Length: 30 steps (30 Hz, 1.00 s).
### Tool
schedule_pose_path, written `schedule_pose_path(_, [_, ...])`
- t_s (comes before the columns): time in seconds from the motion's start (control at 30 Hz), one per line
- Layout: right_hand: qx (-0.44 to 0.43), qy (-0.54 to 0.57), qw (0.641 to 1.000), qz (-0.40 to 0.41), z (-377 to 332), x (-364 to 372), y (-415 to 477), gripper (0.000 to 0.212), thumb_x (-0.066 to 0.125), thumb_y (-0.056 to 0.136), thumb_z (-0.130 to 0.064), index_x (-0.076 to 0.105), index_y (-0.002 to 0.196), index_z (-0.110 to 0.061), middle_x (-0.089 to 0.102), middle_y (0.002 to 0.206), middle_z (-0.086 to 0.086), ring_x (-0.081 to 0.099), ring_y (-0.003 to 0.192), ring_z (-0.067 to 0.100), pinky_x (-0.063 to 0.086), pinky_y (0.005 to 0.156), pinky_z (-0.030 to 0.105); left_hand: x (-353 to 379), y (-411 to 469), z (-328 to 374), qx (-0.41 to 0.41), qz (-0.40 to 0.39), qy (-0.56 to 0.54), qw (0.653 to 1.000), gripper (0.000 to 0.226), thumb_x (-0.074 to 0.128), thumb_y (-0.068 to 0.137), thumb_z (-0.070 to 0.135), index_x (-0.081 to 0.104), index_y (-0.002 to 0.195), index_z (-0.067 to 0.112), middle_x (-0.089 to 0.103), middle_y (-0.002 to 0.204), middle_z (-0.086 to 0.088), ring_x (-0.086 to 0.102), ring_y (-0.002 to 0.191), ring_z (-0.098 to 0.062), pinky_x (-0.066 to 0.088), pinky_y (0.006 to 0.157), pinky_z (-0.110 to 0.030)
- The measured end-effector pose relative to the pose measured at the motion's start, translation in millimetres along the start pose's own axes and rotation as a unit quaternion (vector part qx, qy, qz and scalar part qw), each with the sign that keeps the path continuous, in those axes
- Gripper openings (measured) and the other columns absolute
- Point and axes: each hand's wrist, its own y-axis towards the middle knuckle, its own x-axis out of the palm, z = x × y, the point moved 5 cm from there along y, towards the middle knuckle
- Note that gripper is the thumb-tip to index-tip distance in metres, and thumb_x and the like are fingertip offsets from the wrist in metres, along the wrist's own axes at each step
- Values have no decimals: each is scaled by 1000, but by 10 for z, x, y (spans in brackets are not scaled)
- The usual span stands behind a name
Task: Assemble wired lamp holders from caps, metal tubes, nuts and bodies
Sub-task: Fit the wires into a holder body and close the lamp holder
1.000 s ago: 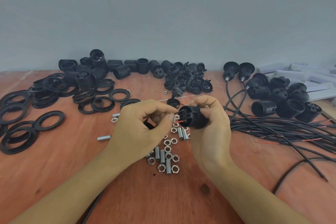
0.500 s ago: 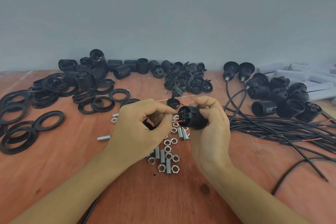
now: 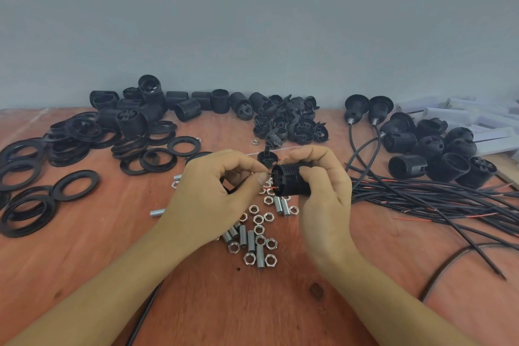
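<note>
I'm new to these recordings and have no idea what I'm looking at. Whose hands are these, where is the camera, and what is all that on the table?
No machine here: a person works with bare hands, and the single camera sits on their head, looking forward and down. The right hand grips a black ribbed lamp holder body. The left hand pinches at its open end, apparently a thin red wire, though the fingers hide most of it. On the wooden table lie loose nuts and metal tubes between the hands, flat black rings at left, more bodies and caps at the back, and a bundle of black cables at right, beside two holders already on cables.
</note>
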Motion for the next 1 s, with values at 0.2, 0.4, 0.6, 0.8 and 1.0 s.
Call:
schedule_pose_path(0.2, [-29, -77, 997, -16, -29, 5, -27, 26, 39, 78, -6, 64, 86, -9, 66, 92, 17, 59, 90, 40, 52, 77, 46, 36, -15, 9, 1, 4, 10, 1000, 13, 73, 84, 13, 71, 80, 25, 61, 59, 17, 61, 61, -8, 44, 58, -13])
schedule_pose_path(0.4, [-60, -99, 992, -40, -37, 51, -78, 27, 37, 83, -3, 60, 91, -16, 63, 87, 0, 58, 82, 6, 49, 71, 14, 41, -43, 36, 28, 29, 29, 999, 17, 73, 85, 9, 70, 82, 25, 67, 68, 15, 66, 62, -7, 52, 59, -26])
schedule_pose_path(0.6, [-67, -117, 989, -52, -42, 74, -65, 27, 37, 85, -4, 57, 96, -19, 62, 91, -1, 58, 86, 3, 47, 77, 14, 50, -40, -26, -1, 35, 5, 999, 13, 73, 85, 10, 72, 82, 23, 69, 66, 10, 67, 58, -12, 54, 57, -35])
schedule_pose_path(0.8, [-59, -83, 994, -28, -70, 31, -22, 26, 40, 81, -3, 57, 98, -15, 60, 91, 5, 58, 87, 18, 53, 75, 26, 60, -14, -48, -27, -2, -41, 999, 15, 70, 87, 11, 73, 81, 24, 70, 63, 5, 66, 55, -15, 55, 57, -34])
schedule_pose_path(1.0, [-61, -113, 991, -38, -70, 32, -32, 27, 38, 81, -6, 56, 98, -18, 60, 90, 1, 58, 88, 13, 52, 80, 31, 54, -32, 35, 43, -2, -12, 999, 22, 69, 87, 2, 72, 80, 23, 68, 61, 10, 65, 57, -8, 49, 53, -16])
